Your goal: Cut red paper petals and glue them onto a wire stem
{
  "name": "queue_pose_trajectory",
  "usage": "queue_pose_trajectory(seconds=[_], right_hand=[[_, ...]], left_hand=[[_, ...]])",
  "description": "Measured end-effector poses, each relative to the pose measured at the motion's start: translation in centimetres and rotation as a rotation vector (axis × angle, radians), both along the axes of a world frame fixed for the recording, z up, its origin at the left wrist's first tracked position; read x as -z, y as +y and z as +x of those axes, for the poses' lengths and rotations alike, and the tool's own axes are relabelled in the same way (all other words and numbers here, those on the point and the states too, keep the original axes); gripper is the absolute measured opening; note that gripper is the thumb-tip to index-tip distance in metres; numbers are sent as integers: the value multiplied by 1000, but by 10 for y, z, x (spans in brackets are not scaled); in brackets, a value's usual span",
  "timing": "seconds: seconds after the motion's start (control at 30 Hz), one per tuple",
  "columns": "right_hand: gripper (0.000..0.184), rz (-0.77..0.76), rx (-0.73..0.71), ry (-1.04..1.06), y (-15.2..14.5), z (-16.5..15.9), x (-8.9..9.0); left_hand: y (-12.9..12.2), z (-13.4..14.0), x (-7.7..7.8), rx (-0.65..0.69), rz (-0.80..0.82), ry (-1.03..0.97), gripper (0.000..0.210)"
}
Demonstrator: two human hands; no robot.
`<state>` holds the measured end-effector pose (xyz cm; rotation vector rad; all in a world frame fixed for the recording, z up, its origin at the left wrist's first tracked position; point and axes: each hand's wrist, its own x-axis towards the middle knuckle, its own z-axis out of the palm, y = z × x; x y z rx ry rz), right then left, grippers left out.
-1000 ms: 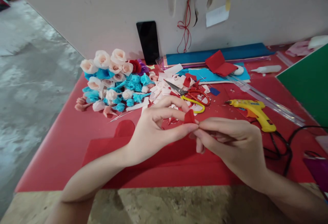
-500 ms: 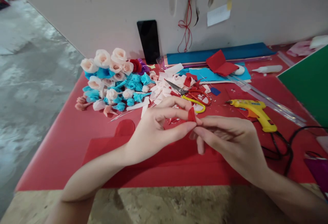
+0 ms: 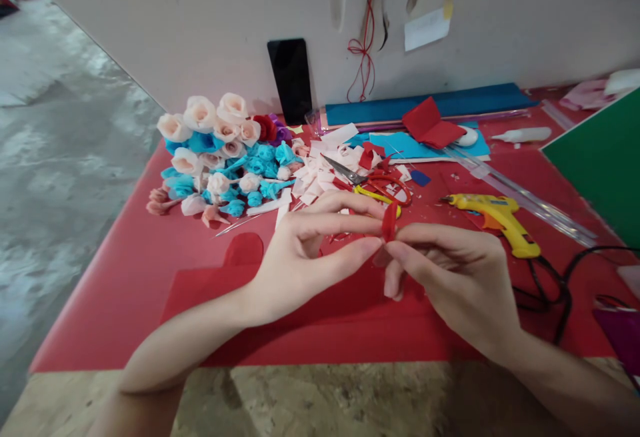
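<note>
Between both sets of fingertips, above the red table, is a small red paper petal [image 3: 389,221], held upright and slightly curled. My left hand [image 3: 310,250] pinches it from the left with thumb and index finger. From the right, my right hand [image 3: 455,270] grips its lower part between thumb and fingers. Below my hands lies a sheet of red paper [image 3: 300,304], with a rounded red paper piece [image 3: 245,249] at its upper left edge. Just beyond my fingers are scissors [image 3: 367,180] with red and yellow handles, their handles partly covered by my hand and the petal.
Paper flowers [image 3: 220,150] are piled at the back left, beside pale paper scraps [image 3: 320,170]. A black phone [image 3: 290,80] leans on the wall. On the right lies a yellow glue gun [image 3: 493,214] with a black cord [image 3: 563,290], near clear glue sticks [image 3: 535,200] and a green board [image 3: 600,157].
The red petal has shifted slightly right and turned, showing more of its curled side. My fingertips have shifted around it; my arms have barely moved.
</note>
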<state>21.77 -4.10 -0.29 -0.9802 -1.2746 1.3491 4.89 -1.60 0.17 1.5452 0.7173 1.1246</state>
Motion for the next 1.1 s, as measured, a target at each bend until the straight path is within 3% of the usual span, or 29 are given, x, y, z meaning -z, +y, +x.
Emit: queue_pose_trajectory(seconds=[0.23, 0.5, 0.63, 0.73, 0.83, 0.93, 1.1], right_hand=[[8, 6, 16, 9, -2, -5, -2], [6, 28, 44, -129, -2, -10, 0], [12, 99, 91, -283, 3, -1, -5], [11, 194, 146, -404, 11, 11, -11], [9, 232, 8, -442, 18, 22, -13], [8, 170, -174, -452, 23, 28, -12], [2, 149, -231, -465, 24, 29, -13]], left_hand=[[2, 4, 3, -90, 116, 26, 14], [4, 4, 6, -170, 224, 117, 12], [6, 2, 2, -177, 166, 120, 9], [7, 1, -1, -91, 44, 119, 6], [7, 3, -1, 61, -69, 132, 5], [6, 4, -1, 139, -117, 175, 7], [7, 5, -1, 161, -108, 231, 6]])
